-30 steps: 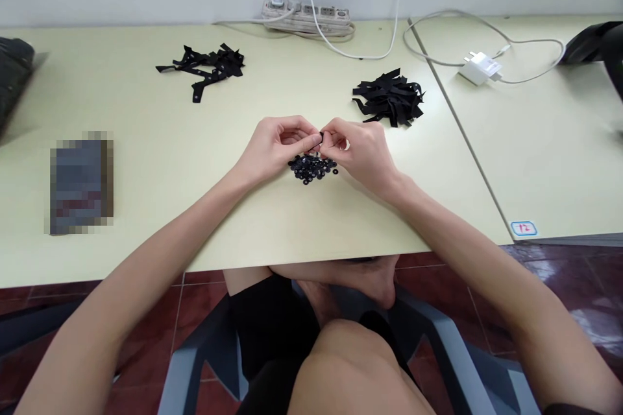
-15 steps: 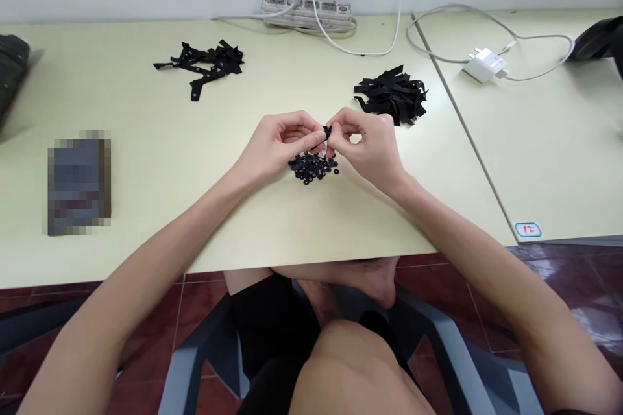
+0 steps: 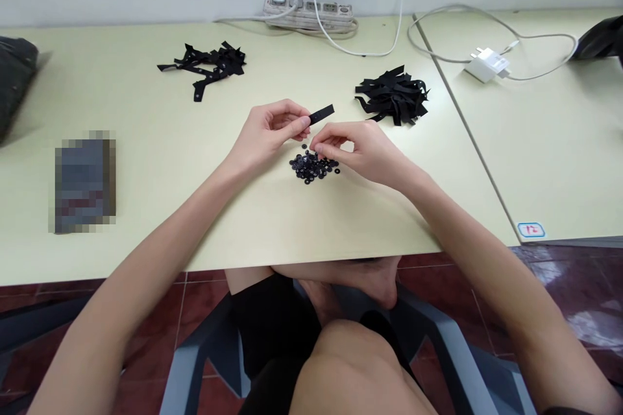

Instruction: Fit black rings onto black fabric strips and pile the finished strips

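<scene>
My left hand point(image 3: 272, 128) pinches a short black fabric strip point(image 3: 322, 115) between thumb and index finger, its free end pointing right. A small dot shows on the strip near my thumb. Just below and to the right, my right hand point(image 3: 357, 147) has thumb and fingertips drawn together at the upper right edge of a pile of small black snap buttons point(image 3: 307, 168). Whatever sits between those fingertips is too small to make out. Behind my right hand lies a heap of black fabric strips point(image 3: 395, 96).
Another black strip heap point(image 3: 219, 63), with small dots on some strips, lies at the back left. A power strip point(image 3: 309, 13) with white cables stands by the wall. A white charger point(image 3: 487, 65) rests at right, a blurred box-like object point(image 3: 82, 185) at left.
My hands have parted. The left moved slightly left and up with the strip, which now shows stretched out; the right came down to the snap button pile.
</scene>
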`<action>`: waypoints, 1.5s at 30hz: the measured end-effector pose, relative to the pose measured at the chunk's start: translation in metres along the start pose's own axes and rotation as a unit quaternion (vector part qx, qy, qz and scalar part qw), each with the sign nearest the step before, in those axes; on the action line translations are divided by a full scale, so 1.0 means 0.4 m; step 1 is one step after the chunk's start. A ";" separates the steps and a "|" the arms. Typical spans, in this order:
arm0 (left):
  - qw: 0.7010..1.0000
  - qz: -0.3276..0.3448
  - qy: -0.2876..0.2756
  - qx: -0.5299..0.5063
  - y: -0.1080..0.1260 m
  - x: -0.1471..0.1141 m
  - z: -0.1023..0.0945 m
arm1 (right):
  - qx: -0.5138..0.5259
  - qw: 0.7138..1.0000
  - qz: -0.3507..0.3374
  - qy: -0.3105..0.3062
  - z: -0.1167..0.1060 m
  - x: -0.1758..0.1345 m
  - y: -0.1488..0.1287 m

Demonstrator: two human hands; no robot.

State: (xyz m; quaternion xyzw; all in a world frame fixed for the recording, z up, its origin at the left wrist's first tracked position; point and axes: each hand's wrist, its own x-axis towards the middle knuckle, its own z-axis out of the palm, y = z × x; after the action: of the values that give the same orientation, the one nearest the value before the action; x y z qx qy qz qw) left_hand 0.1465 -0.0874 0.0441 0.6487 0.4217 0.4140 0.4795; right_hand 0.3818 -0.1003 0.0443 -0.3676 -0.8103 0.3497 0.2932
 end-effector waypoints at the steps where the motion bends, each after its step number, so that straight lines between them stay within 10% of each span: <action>1: 1.000 -0.001 0.000 0.001 -0.001 0.001 -0.001 | -0.002 1.000 -0.004 -0.003 0.001 0.001 0.003; 12: 0.997 0.014 -0.041 0.058 0.014 -0.002 -0.011 | -0.098 0.978 -0.018 0.183 0.012 0.003 -0.005; 24: 0.979 -0.015 -0.148 0.137 0.027 -0.005 -0.033 | 0.074 0.996 0.039 0.040 0.028 0.007 0.023; 35: 0.979 0.000 -0.119 0.163 0.022 -0.001 -0.049 | 0.074 0.994 0.039 0.071 0.020 0.016 0.033; 39: 0.984 -0.007 -0.081 0.161 0.003 0.014 -0.071 | -0.010 0.987 0.003 0.161 -0.044 0.030 0.077; 45: 0.977 -0.035 0.097 0.188 -0.068 0.053 -0.193 | -0.130 0.904 -0.032 0.406 -0.205 0.033 0.278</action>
State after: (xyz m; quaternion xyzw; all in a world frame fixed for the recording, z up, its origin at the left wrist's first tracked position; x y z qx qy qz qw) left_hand 0.0760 -0.0411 0.0359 0.6687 0.5590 0.3715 0.3198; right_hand 0.4780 -0.0069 0.0079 -0.4866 -0.6705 0.0520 0.5576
